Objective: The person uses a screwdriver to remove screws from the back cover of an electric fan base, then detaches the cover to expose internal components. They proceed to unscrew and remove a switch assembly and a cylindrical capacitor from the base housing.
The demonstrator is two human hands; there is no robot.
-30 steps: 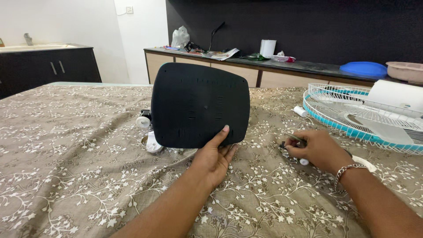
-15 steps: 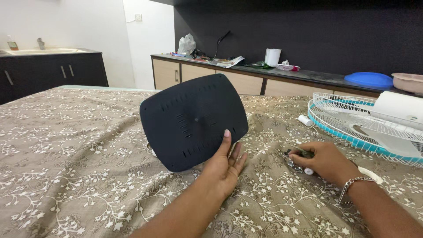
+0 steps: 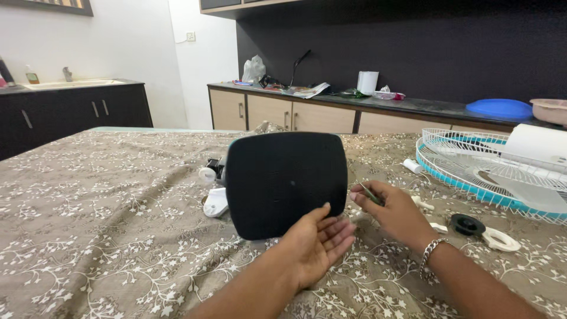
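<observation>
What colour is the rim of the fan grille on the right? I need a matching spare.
Turquoise rim with white wire on the fan grille, seen in the head view.

The black base plate [image 3: 286, 182], a flat panel with rounded corners and a matte, nearly featureless face, stands upright on its lower edge at the centre of the frame, its broad side turned toward the camera. It rests on the patterned cloth with its bottom edge at the lower middle. Just right of it, a thin dark slender tool [image 3: 370, 194], too small to identify further, lies tilted, its tip pointing up and left toward the plate's right edge.
</observation>
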